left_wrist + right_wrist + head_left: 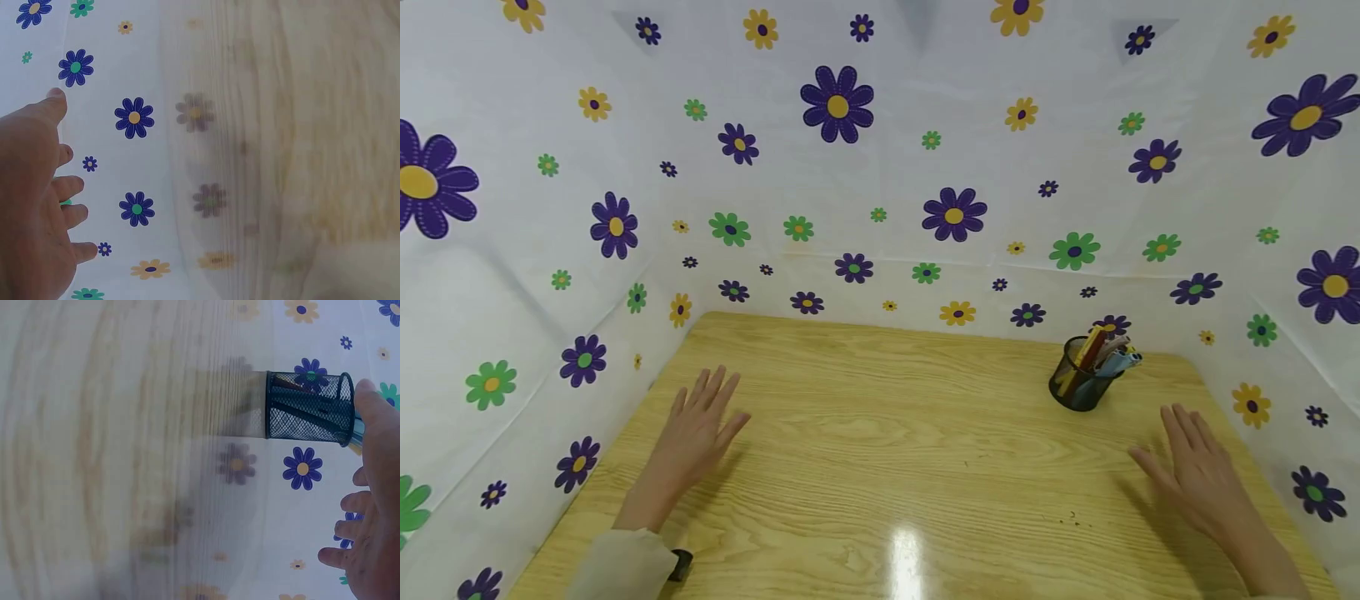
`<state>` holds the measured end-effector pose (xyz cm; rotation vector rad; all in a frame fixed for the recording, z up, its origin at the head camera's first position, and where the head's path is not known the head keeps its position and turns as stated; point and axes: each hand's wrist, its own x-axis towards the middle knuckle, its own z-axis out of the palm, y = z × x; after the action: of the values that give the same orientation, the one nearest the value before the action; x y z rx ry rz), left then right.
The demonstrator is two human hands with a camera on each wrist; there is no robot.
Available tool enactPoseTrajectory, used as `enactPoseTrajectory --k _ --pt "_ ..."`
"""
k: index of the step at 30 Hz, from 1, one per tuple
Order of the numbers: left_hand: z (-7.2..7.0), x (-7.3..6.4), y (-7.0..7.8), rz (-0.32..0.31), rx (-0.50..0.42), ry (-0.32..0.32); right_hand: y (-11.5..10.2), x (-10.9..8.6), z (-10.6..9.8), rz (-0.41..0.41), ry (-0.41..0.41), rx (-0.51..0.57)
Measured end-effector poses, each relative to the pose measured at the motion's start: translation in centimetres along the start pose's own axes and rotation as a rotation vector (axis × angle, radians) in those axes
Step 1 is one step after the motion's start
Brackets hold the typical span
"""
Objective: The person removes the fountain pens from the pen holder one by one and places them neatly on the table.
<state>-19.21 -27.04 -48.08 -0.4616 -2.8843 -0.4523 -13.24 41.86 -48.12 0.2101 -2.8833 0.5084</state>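
Note:
My left hand [694, 429] is held over the left part of the wooden table [865, 400], fingers stretched and thumb apart, holding nothing. In the left wrist view that hand [34, 200] shows at the left edge with its fingers spread. On the right, my right hand [1202, 475] is likewise extended with nothing in it. A black mesh pen cup [1078, 387] stands upright at the back right, nearest to the right hand but apart from it in the head view. Several pens and markers [1105, 354] stick out of the cup. The right wrist view shows the mesh cup [310, 407] beyond the thumb.
A white cloth with purple, yellow and green flowers [880, 175] hangs behind the table and along both sides. Small dark specks [1072, 518] lie on the tabletop at the right. A dark band [681, 565] is beside the left sleeve [625, 567].

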Motion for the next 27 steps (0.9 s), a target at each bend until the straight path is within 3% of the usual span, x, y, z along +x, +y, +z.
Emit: enactPoseTrajectory --k 6,16,27 --pt "0.9 0.8 0.9 0.021 -0.072 0.032 -0.4 0.9 0.2 0.024 0.008 0.082" --pt "1.8 2.2 3.7 0.085 -0.194 0.153 -1.7 3.1 0.0 0.066 0.036 0.225" --pt "2.3 3.4 6.6 0.048 -0.415 0.123 -2.9 5.0 0.4 0.144 0.023 0.36"
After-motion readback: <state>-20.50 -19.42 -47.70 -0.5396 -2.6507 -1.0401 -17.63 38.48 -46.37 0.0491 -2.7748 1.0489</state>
